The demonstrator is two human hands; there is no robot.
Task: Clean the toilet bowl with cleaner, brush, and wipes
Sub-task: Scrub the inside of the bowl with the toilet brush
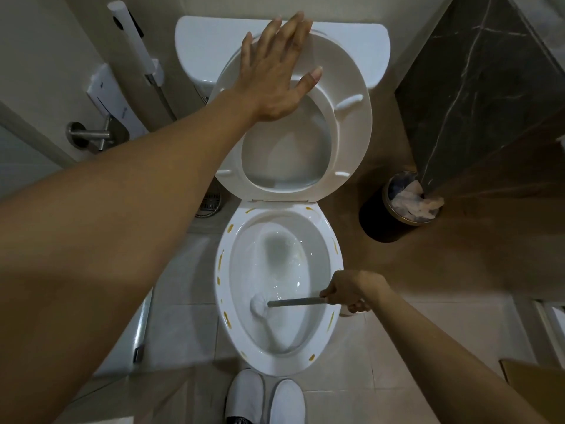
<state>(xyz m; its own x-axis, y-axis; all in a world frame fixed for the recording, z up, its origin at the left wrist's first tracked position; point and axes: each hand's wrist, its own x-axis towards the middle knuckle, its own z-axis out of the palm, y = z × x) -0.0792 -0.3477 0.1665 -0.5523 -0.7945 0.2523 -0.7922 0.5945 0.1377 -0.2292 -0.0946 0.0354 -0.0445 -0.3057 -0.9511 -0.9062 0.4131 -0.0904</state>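
While the toilet bowl (pixel 276 289) stood open directly in front of the person's feet, its white rim (pixel 220 289) carried short yellow-brown streaks spaced all around. Inside the bowl, the white head of the toilet brush (pixel 259 305) pressed against the near left wall, above the shallow water, with its grey handle running rightward across the rim. The right hand (pixel 351 290) gripped the end of that handle, fingers (pixel 360 306) curled tightly round it, just outside the bowl's right edge. The raised seat (pixel 351 117) and lid leaned back toward the cistern (pixel 201 47), and the left hand (pixel 275 75) lay flat against the seat's upper left part, fingers straight and spread, holding nothing. Two white slippers (pixel 266 399) stood on the tiled floor (pixel 382 347) at the bowl's front. To the right, a dark round waste bin (pixel 379 215) held crumpled tissue beside a dark marbled panel (pixel 477 87). On the left wall hung a bidet sprayer (pixel 134 41) above a metal valve (pixel 88 136).
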